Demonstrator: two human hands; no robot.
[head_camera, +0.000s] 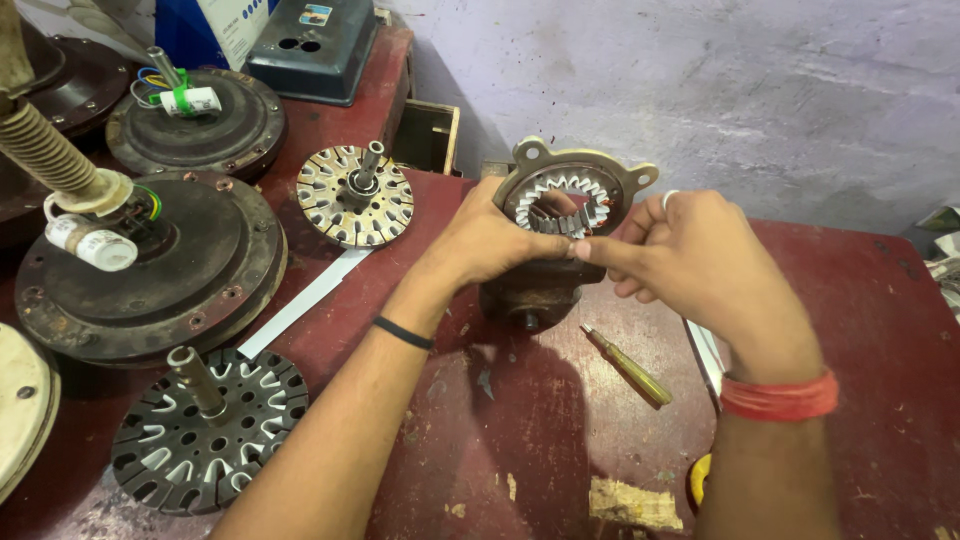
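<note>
At nine o'clock lie dark rotors. The left hand grips the stator at centre, at twelve o'clock from a screwdriver; the right hand pinches at its rim, fingers pressed together.

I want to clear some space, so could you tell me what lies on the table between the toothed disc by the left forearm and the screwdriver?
In the head view, only the left forearm crosses between the disc and the screwdriver; the red table there is otherwise bare.
</note>
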